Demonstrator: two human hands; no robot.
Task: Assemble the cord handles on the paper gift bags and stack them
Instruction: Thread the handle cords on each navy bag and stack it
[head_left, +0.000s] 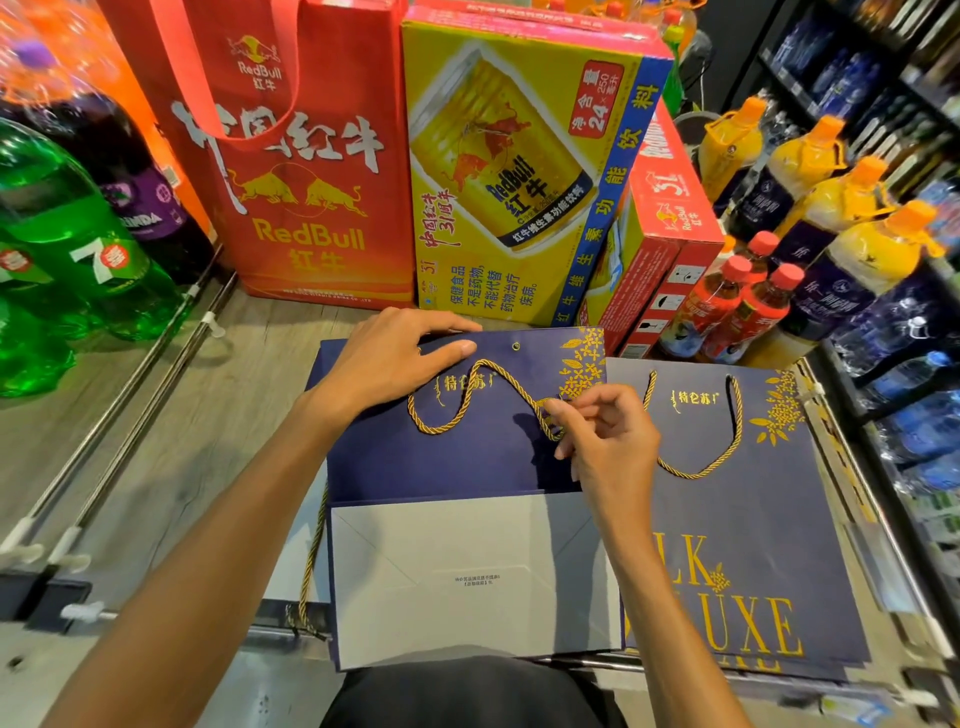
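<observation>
A flat navy paper gift bag (447, 462) with gold print lies in front of me, its white folded bottom toward me. My left hand (395, 358) presses flat on its top edge, near an empty eyelet (516, 346). A gold and navy twisted cord (467, 395) loops across the bag. My right hand (608, 441) pinches the cord's free end. To the right lies a stack of navy bags (753, 519), the top one with its cord handle (727, 457) fitted.
A red RedBull bag (291, 156) and yellow RedBull cartons (519, 171) stand behind the work spot. Green soda bottles (62, 249) sit at left, juice and tea bottles (810, 208) at right. More loose cord (311, 571) hangs at the bag's left edge.
</observation>
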